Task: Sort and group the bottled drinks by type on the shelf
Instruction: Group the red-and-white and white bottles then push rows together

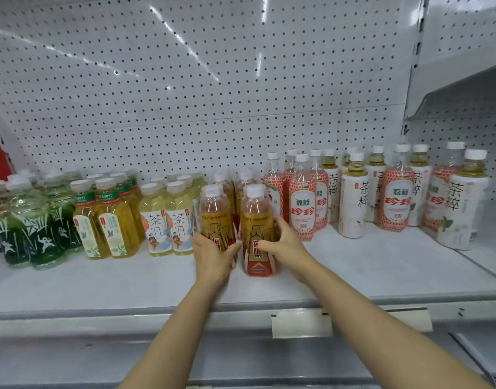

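Head view: the left hand (213,255) wraps low around one orange drink bottle (215,217), and the right hand (283,242) clasps the waist of its twin (257,234). Both bottles stand upright, just beside each other, at mid-shelf (353,276). Full and smooth-labelled, they probably feel weighty, rigid and a little slippery; a grip at mid-body looks safest. The red lychee bottles (303,200) and white tea bottles (352,203) still stand mixed together.

The white bottle (352,203) right of centre reads 茶粹 in dark vertical characters. The red-patterned bottle (303,203) beside it reads 荔枝 in green over 珍珍 in red. Left of centre, a pale-yellow bottle (154,220) shows 茶π. Green collars on the amber tea bottle (110,217) read 东方树叶.
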